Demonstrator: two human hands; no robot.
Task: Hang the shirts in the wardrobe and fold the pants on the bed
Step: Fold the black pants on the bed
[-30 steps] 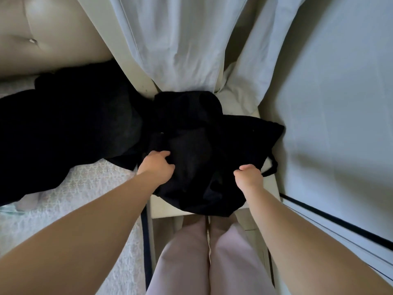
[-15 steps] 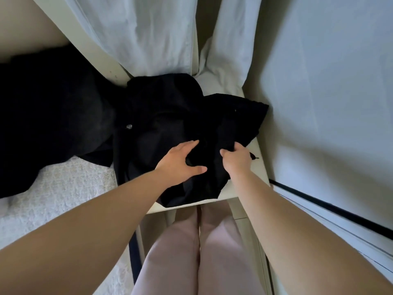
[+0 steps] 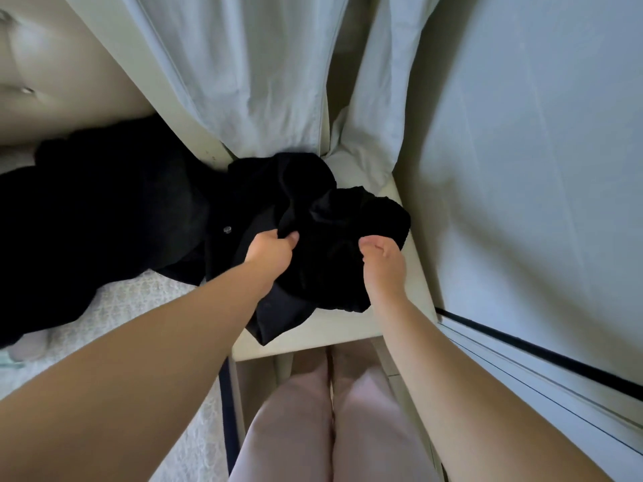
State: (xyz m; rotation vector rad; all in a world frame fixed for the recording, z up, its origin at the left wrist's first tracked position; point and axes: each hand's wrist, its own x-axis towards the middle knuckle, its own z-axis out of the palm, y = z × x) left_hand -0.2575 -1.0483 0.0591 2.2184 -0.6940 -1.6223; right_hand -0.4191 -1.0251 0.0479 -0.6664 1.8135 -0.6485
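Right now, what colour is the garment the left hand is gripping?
Black, no pattern visible. The garment in the left hand shows best in the head view.

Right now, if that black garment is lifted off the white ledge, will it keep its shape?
Probably floppy: the black garment lies crumpled in soft folds, bunching where the left hand and right hand grip it. Loose ends spread across the white ledge, so parts would likely dangle.
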